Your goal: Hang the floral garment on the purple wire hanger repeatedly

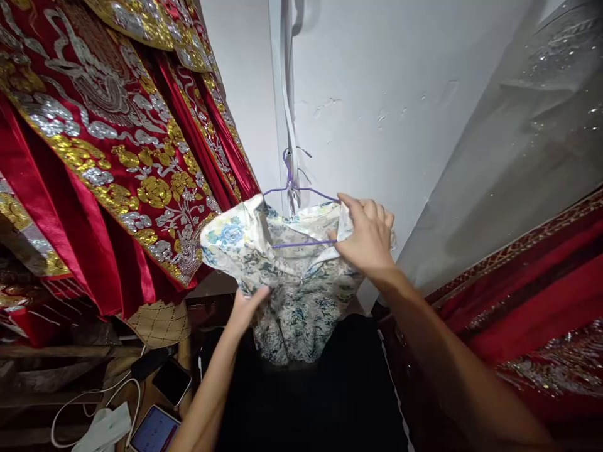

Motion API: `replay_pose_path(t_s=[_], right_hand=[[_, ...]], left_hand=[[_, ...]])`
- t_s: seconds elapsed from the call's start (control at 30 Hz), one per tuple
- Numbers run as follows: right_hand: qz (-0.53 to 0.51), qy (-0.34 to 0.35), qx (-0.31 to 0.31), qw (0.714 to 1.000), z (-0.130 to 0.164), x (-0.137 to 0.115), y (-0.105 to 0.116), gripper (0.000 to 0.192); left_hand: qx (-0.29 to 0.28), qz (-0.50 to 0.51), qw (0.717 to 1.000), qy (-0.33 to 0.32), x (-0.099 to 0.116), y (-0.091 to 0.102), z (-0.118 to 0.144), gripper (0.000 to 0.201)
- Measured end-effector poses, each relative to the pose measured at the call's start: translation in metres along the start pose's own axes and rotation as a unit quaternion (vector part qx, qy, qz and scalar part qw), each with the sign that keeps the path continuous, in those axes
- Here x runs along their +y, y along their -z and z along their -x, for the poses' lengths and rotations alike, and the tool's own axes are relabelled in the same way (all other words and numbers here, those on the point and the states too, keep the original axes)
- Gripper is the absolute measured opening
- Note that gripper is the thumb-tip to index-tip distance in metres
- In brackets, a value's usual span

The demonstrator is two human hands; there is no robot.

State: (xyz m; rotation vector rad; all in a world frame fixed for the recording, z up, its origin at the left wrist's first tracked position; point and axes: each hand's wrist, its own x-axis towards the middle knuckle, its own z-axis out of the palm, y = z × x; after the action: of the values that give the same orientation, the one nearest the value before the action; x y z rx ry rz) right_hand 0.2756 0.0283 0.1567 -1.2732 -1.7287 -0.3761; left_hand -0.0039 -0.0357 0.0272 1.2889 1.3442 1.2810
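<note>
A white floral blouse (296, 307) with blue and green print hangs on a thin purple wire hanger (306, 189). The hanger's hook is up by a pale strip on the wall, and its lower bar shows through the blouse's open neck. My right hand (367, 235) is closed on the right shoulder of the blouse, at that end of the hanger. Lower down, my left hand (247, 309) grips the left side of the blouse below its sleeve; the thumb shows and the fingers are hidden by the cloth.
Red garments with gold and silver embroidery (155, 188) hang close on the left. On the right, more red cloth (541, 326) hangs by a clear plastic cover (494, 157). At the lower left are a dark phone (172, 382), a lit screen (154, 430) and a white cable (70, 408).
</note>
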Motion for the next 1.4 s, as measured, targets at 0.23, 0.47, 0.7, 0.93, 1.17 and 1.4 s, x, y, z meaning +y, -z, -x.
replay_pose_path(t_s=[0.23,0.47,0.7,0.93,1.17,1.4], right_hand=[[-0.363,-0.106,-0.033,0.925,0.097,-0.021,-0.041,0.046],[-0.501,-0.355,-0.173,0.77,0.187,-0.05,-0.087,0.038],[-0.503,-0.364,-0.209,0.755,0.182,-0.055,-0.071,0.04],[-0.507,-0.363,-0.273,0.732,0.187,-0.061,-0.055,0.032],[-0.503,-0.331,-0.234,0.764,0.101,-0.064,-0.04,0.03],[-0.601,-0.302,-0.099,0.733,-0.018,-0.074,-0.021,0.024]], left_hand=[[0.069,0.216,0.973,0.042,-0.041,-0.035,0.011,0.063],[0.079,0.308,0.943,0.093,-0.042,-0.05,0.041,0.067],[0.16,0.197,0.967,0.019,-0.041,-0.057,0.044,0.064],[0.269,-0.151,0.921,-0.238,-0.073,-0.093,0.065,0.043],[0.086,-0.119,0.973,-0.177,-0.074,-0.1,0.057,0.018],[0.006,-0.132,0.975,-0.177,-0.088,-0.094,0.049,0.02]])
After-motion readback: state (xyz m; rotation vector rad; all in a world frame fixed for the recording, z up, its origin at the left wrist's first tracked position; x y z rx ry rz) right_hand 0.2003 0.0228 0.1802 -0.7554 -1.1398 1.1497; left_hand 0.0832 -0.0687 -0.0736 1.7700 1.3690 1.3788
